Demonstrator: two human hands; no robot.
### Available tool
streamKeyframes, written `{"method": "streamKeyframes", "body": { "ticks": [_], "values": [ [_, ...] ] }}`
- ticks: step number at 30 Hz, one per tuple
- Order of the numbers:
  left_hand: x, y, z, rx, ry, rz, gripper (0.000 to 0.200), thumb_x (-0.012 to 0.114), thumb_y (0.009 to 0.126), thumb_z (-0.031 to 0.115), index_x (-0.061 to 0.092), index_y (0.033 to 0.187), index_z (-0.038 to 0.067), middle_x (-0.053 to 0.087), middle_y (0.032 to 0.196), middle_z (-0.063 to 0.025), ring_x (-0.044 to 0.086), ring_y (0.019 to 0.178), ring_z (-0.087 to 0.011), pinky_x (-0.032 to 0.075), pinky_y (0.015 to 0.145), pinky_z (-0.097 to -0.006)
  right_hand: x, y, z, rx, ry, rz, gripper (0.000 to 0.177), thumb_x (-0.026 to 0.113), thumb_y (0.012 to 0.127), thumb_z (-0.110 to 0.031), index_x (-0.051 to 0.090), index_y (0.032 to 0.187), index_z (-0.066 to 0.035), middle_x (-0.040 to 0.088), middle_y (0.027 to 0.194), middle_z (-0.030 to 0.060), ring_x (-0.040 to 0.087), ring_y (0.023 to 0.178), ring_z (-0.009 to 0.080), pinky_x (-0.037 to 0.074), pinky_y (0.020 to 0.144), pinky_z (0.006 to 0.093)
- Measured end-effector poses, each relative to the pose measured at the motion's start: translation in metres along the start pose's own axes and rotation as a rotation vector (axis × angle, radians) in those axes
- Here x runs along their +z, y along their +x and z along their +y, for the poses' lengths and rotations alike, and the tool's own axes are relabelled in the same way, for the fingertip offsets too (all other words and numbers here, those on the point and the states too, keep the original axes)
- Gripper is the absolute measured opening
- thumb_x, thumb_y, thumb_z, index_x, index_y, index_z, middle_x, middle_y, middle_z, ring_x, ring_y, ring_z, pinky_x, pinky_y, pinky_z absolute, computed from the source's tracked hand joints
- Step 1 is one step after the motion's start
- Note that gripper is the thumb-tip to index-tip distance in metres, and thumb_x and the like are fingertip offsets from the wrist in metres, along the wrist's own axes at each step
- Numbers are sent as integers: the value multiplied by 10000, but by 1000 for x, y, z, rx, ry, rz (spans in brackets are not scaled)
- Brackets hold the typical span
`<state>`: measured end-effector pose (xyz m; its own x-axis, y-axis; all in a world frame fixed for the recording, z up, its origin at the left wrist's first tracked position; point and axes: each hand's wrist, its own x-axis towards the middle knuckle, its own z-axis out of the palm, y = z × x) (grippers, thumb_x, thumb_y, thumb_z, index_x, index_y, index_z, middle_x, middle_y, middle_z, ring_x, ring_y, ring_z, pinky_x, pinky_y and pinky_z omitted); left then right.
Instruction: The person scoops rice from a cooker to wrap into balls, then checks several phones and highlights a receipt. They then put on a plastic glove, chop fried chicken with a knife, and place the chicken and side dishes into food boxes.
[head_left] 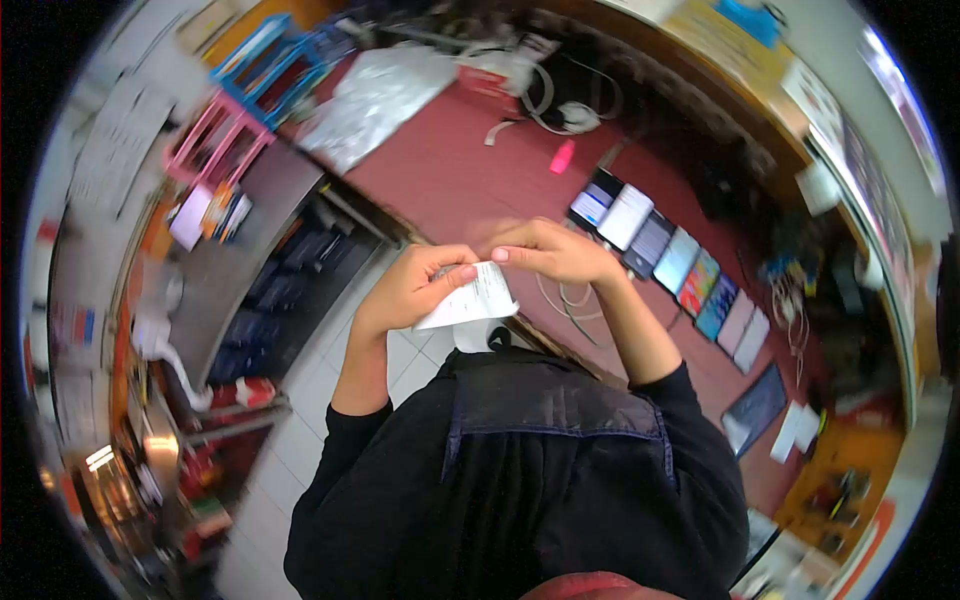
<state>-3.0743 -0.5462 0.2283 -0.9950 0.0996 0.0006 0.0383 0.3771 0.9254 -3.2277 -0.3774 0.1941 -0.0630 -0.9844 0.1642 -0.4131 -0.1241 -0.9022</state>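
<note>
My left hand (418, 285) pinches a white printed paper slip (470, 303), its thumb lying across the upper left part. Lines of small print show on the slip, and its lower part hangs down in front of my body. At the slip's upper edge is my right hand (555, 250), the thumb tip close to the paper. Motion smears the other fingers of that hand, so whether they grip the slip cannot be made out. Both hands are in the air near the front edge of the red-topped table (430, 205).
A slanting row of several phones (650, 245) lies right of my hands, with a dark tablet (755, 410) further along. Behind are a pink object (563, 156), white cables (575, 118) and clear plastic wrap (375, 100). Left stand pink (215, 140) and blue racks (265, 70).
</note>
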Motion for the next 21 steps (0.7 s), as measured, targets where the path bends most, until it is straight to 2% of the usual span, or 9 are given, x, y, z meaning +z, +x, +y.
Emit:
{"method": "streamKeyframes", "body": {
  "ticks": [1, 3, 4, 9, 11, 13, 15, 17, 21],
  "values": [
    [2, 12, 2, 55, -1, -60, 203, 513, 896, 178, 591, 863, -7, 557, 642, -44, 474, 612, -53, 395, 557, -246, -1, -15, 6, 29, 0, 58, 166, 604, 833, -147, 620, 949, -29, 606, 962, 110, 541, 922, 217, 412, 819, 342],
    [2, 29, 0, 14, -55, -140, 195, 506, 899, 158, 581, 853, -16, 559, 670, -15, 477, 636, -51, 400, 573, -242, -4, -41, 14, -51, 338, -12, 206, 588, 876, -205, 607, 815, -9, 591, 731, 11, 521, 723, 91, 408, 677, 278],
    [3, 37, -1, 40, -76, -172, 192, 501, 901, 149, 578, 845, -17, 562, 678, -11, 481, 644, -51, 401, 579, -239, -6, -58, 17, -7, 384, 4, 188, 590, 872, -184, 589, 796, -12, 549, 702, -36, 474, 710, 34, 376, 645, 230],
    [21, 80, -14, 63, -53, -356, 210, 497, 900, 178, 573, 846, -10, 565, 672, -33, 504, 647, -66, 403, 586, -248, -7, -112, -11, 193, 536, 255, 160, 604, 860, -164, 595, 819, -10, 564, 679, -29, 489, 658, 33, 379, 587, 217],
    [32, 103, -17, 113, 120, -611, 289, 489, 895, 262, 563, 866, -16, 565, 682, -42, 516, 643, -106, 418, 609, -273, -7, -127, -24, 388, 335, 393, 164, 631, 838, -169, 615, 844, -6, 591, 675, -15, 503, 624, 36, 391, 555, 223],
    [62, 119, -8, 91, 177, -705, 346, 498, 876, 324, 567, 897, -14, 577, 717, -61, 531, 665, -143, 424, 627, -298, 2, -140, -18, 351, 215, 528, 165, 658, 806, -162, 639, 835, -1, 618, 662, 21, 523, 616, 54, 407, 550, 241],
    [99, 130, -5, 239, 102, -656, 273, 497, 889, 285, 563, 891, 20, 497, 634, -61, 455, 591, -112, 365, 545, -281, 4, -152, -28, 428, 16, 502, 195, 682, 797, -171, 651, 852, 14, 629, 685, 27, 531, 661, 66, 429, 616, 246],
    [128, 141, -23, 253, -44, -718, 274, 513, 898, 290, 557, 849, 24, 487, 641, -5, 419, 604, -68, 336, 533, -251, 11, -164, -31, 460, 66, 590, 202, 701, 775, -181, 652, 820, 10, 640, 700, 55, 536, 648, 86, 432, 616, 261],
    [160, 145, -29, 85, -380, -820, 283, 517, 924, 284, 545, 757, 58, 454, 662, 83, 369, 622, 9, 297, 520, -187, 23, -185, -32, 505, -114, 745, 209, 717, 750, -193, 647, 787, 0, 609, 647, 80, 508, 593, 101, 420, 589, 271]
  ]
}}
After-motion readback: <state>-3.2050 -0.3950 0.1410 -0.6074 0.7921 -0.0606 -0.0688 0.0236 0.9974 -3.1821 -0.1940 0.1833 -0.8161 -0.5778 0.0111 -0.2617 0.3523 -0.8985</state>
